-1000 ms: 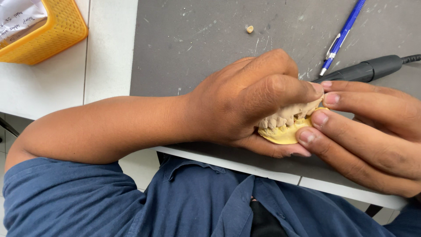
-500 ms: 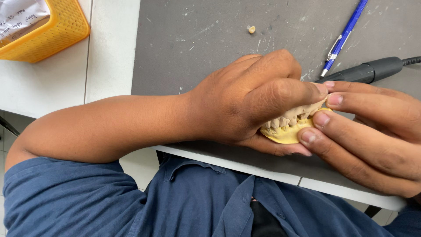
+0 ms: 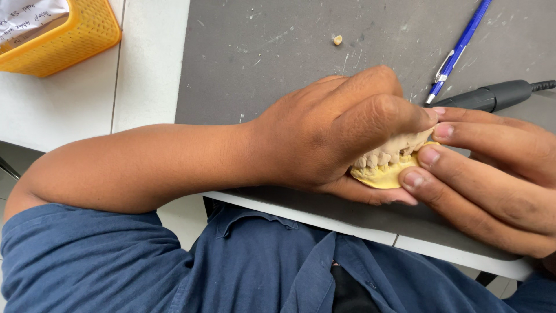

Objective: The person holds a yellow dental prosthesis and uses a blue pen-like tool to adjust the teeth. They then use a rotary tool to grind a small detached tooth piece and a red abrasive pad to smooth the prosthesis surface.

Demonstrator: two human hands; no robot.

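Yellow dental cast [image 3: 387, 168] is being clamped at centre right between left hand [image 3: 336, 133] and right hand [image 3: 492, 174], braced over the grey desk [image 3: 260, 64] for steadiness.

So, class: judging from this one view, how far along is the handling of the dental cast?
Done: the yellow dental cast is off the grey mat, held at the desk's near edge. In hand: the left hand cups it, and the right hand fingertips press its side. Left: the black handpiece and blue pen lie untouched, so no tool work shows.
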